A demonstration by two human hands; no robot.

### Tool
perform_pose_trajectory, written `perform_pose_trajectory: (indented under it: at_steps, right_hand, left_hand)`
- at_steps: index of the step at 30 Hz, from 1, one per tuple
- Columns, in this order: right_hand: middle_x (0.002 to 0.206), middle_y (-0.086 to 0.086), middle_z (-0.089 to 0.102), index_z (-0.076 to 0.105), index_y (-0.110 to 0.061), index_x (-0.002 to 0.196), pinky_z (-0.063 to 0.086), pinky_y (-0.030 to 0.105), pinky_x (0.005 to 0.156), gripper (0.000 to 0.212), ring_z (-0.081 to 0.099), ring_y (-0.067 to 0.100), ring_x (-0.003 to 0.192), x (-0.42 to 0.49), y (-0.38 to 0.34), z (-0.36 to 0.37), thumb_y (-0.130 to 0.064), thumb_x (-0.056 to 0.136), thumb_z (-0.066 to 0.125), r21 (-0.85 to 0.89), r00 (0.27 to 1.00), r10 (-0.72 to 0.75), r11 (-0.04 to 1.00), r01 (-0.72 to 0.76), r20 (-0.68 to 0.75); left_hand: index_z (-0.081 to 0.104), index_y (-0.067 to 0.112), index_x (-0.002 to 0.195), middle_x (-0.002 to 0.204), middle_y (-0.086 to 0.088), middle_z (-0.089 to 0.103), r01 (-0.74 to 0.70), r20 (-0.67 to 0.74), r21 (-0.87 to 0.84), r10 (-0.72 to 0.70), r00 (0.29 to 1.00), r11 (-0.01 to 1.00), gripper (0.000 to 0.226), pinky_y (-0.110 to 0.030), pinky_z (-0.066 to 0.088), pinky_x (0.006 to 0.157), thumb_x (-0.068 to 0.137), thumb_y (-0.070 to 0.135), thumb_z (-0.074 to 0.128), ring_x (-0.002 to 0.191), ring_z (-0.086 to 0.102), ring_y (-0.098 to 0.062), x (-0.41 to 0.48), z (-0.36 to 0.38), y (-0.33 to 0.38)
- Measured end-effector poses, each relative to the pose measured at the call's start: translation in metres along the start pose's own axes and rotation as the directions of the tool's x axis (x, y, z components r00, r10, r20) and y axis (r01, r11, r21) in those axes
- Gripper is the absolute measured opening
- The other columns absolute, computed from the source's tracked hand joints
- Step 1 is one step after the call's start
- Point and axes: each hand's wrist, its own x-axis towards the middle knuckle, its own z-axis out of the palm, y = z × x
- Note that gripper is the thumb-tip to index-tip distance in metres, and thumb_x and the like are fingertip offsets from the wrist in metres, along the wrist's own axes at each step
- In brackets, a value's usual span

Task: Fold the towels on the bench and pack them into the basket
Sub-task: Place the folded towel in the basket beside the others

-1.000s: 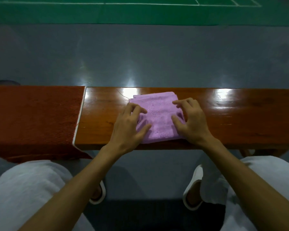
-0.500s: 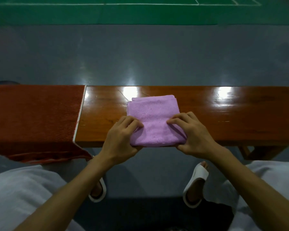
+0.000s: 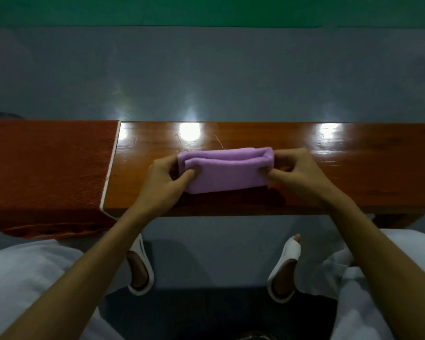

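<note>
Towel (image 3: 226,174) pinched by left hand (image 3: 166,184), right hand (image 3: 298,176), underside hidden

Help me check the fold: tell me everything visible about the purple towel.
The purple towel is soft, fleecy-looking cloth folded into a compact wide rectangle, several layers showing along its top edge and a rounded fold at its right end. The left hand pinches its left end, the right hand its right end. It sits over the glossy wooden bench, seemingly tipped up toward the camera, with a shadow below it.
</note>
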Motion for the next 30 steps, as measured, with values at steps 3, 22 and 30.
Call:
perform_pose_trajectory:
  at_steps: [3,22,30]
  right_hand:
    - [0.101,0.000,0.077,0.074,-0.016,0.113,0.062,0.031,0.079,0.020,0.074,0.015,0.093,0.013,-0.001,-0.001,-0.024,0.097,0.066,0.074,0.992,0.126,0.990,-0.123,-0.027]
    - [0.092,-0.005,0.062,0.064,-0.023,0.093,0.057,0.042,0.073,0.029,0.059,0.015,0.088,0.027,0.005,0.030,-0.051,0.090,0.061,-0.454,0.798,-0.092,0.858,-0.240,-0.596]
    - [0.157,0.011,0.044,0.048,-0.012,0.149,0.031,0.046,0.119,0.054,0.033,0.028,0.150,0.020,-0.017,0.076,-0.039,0.102,0.045,-0.737,0.925,-0.356,0.659,0.150,-0.131]
  left_hand:
    - [0.071,0.021,0.126,0.106,0.004,0.075,0.091,-0.053,-0.031,-0.092,0.994,0.995,0.033,-0.030,0.063,0.077,0.098,0.038,0.066,0.096,0.072,-0.006,0.012,0.006,-0.001]
    - [0.062,0.015,0.101,0.102,-0.002,0.060,0.011,-0.411,0.472,0.209,0.887,0.881,0.025,-0.032,0.046,0.081,0.099,0.040,0.062,0.096,0.051,-0.018,0.004,0.034,0.006]
    - [0.041,0.016,0.156,0.163,-0.005,0.037,-0.231,0.028,0.652,0.281,0.959,0.722,0.053,-0.048,0.024,0.124,0.111,0.042,0.031,0.156,0.022,-0.023,-0.008,0.055,0.006]
